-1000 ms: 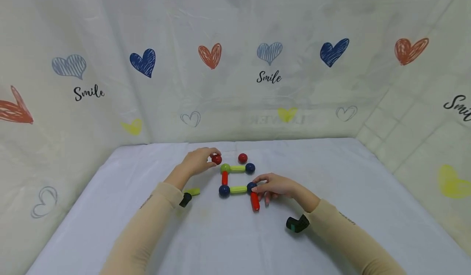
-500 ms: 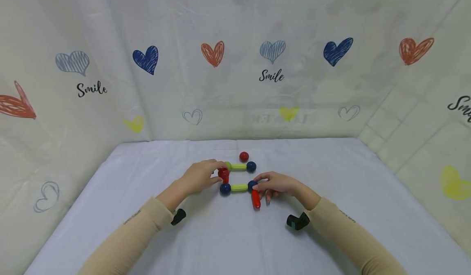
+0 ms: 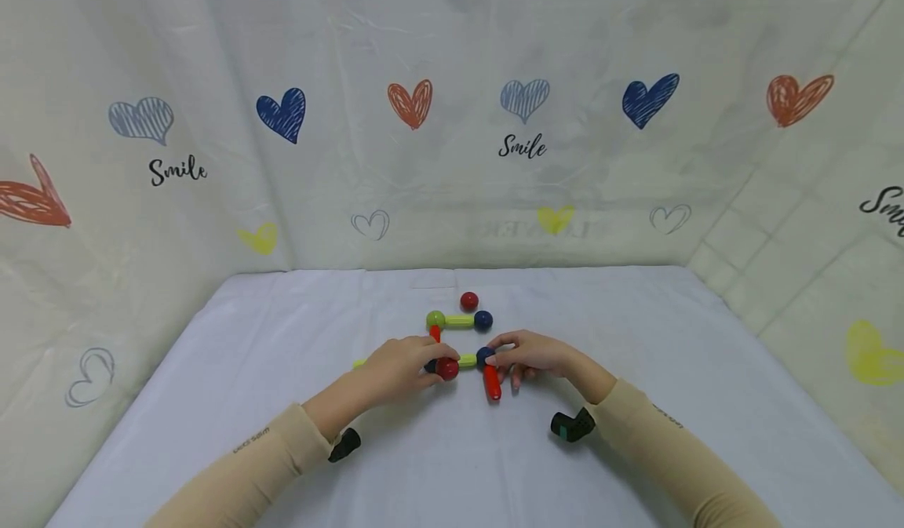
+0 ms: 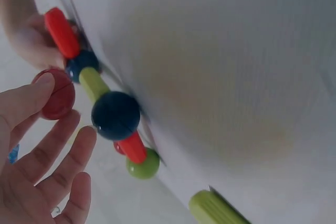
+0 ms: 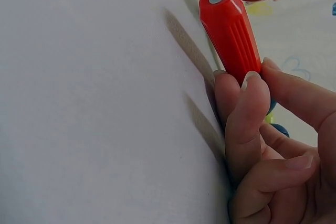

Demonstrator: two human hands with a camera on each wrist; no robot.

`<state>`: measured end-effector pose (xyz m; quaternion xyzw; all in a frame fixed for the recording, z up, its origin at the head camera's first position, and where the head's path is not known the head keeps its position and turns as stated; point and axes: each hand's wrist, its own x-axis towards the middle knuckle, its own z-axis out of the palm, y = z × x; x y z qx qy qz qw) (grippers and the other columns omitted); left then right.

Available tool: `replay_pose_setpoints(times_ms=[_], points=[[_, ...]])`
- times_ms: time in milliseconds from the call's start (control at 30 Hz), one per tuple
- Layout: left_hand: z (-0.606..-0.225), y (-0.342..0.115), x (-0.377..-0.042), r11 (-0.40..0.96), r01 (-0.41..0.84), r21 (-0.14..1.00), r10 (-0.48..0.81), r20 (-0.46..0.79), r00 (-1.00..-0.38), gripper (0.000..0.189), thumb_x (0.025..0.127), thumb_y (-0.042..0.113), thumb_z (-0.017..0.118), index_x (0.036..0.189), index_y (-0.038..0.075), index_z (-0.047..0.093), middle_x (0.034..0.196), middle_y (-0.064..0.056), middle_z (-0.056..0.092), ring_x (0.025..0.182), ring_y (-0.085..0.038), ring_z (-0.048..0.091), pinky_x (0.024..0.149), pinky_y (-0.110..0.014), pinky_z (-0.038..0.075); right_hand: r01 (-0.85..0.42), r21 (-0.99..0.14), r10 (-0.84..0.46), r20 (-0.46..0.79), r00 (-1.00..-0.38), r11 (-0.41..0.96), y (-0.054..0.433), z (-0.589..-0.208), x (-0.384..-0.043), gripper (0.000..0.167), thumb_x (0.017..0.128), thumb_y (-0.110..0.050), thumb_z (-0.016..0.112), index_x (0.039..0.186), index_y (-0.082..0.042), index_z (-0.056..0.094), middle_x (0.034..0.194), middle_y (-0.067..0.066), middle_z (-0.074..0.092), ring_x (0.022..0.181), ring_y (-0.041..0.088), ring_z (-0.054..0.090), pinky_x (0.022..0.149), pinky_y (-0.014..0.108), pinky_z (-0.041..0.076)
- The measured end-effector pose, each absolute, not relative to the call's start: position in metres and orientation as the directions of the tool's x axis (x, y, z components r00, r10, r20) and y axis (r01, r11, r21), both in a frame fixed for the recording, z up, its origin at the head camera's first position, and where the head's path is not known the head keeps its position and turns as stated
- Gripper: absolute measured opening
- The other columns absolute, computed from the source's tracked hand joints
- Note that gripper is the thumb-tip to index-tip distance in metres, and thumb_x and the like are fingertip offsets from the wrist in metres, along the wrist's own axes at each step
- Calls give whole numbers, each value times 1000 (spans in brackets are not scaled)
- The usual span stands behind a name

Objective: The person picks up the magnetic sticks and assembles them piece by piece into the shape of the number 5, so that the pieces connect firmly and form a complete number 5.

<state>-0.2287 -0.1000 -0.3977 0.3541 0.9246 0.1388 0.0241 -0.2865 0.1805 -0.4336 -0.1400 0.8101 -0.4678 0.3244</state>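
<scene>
My left hand [image 3: 406, 367] pinches a red ball [image 3: 448, 369] between thumb and fingertips, with the other fingers spread in the left wrist view. Behind it, a blue ball [image 4: 115, 115] at the corner of a ball-and-rod figure is partly hidden in the head view. My right hand [image 3: 537, 355] pinches the figure's near right blue ball [image 3: 484, 356]. From that ball a red rod [image 5: 231, 35] points toward me, its free end showing a small silvery disc. A lime rod [image 3: 468, 361] links the two blue balls.
The figure's far side has a lime ball [image 3: 435, 319], a lime rod [image 3: 460, 321] and another blue ball [image 3: 483, 320]. A loose red ball [image 3: 469, 301] lies beyond. One loose lime rod [image 4: 215, 208] lies left on the white cloth [image 3: 452, 465].
My left hand has carried the red ball from the figure's far left corner toward me and to the right, past the near left blue ball. My right hand has stayed in place.
</scene>
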Motion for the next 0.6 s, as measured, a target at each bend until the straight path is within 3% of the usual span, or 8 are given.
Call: replay_pose_setpoints(times_ms=[333, 433, 600], points=[[-405, -88, -212, 691, 641, 335, 682, -9, -731, 40, 94, 24, 78, 132, 26, 68, 119, 5, 69, 104, -11, 64, 84, -30, 55, 66, -862, -551, -379, -744, 503, 181, -433, -288, 43, 103, -22, 63, 138, 1, 54, 80, 5, 70, 54, 11, 61, 51, 18, 33], [-410, -85, -209, 637, 717, 281, 739, 39, -672, 38, 93, 25, 78, 130, 26, 69, 119, 7, 70, 102, -8, 64, 80, -24, 54, 71, -863, -552, -382, -741, 501, 181, -433, -287, 43, 103, -22, 63, 138, 1, 54, 81, 5, 70, 54, 11, 61, 51, 18, 34], [-414, -79, -205, 470, 874, 121, 855, 185, -485, 36, 92, 24, 81, 127, 25, 71, 109, 7, 71, 97, -6, 65, 78, -14, 49, 75, -860, -544, -385, -745, 505, 180, -433, -286, 42, 104, -21, 62, 138, 2, 54, 80, 5, 70, 54, 11, 60, 51, 18, 34]])
